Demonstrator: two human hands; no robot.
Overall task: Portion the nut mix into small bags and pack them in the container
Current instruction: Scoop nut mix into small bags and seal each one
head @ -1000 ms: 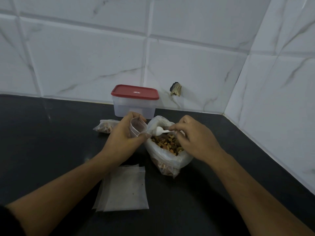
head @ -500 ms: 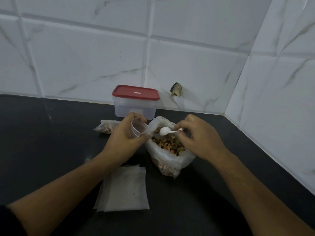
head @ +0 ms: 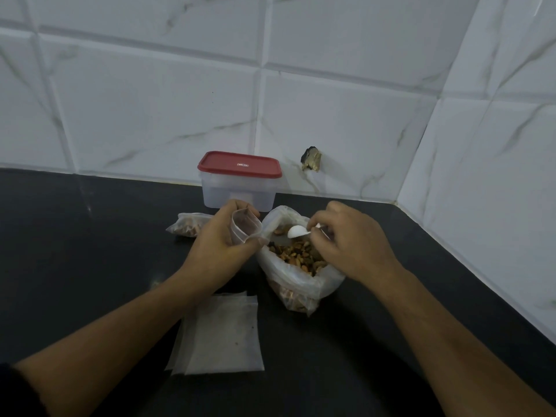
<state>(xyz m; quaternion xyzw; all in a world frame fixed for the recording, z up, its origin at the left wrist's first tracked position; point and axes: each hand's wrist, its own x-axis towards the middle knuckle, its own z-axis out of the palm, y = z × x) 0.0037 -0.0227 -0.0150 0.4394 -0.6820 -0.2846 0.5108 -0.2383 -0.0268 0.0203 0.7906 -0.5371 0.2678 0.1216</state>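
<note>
One lidded container [head: 237, 192] behind; left hand [head: 215, 246] fingers [head: 239, 205] clasp a small bag [head: 245, 225], right hand [head: 353, 245] fingers pinch a spoon [head: 296, 231].

dark left sleeve [head: 16, 392], bare forearms [head: 120, 332]

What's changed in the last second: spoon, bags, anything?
The right hand, pinching the spoon, drew it a little to the right, away from the mouth of the small bag, above the nut bag. Nothing was taken hold of or let go. The left hand holds the small bag open as before; the container, filled bag and empty bags stayed put.
</note>
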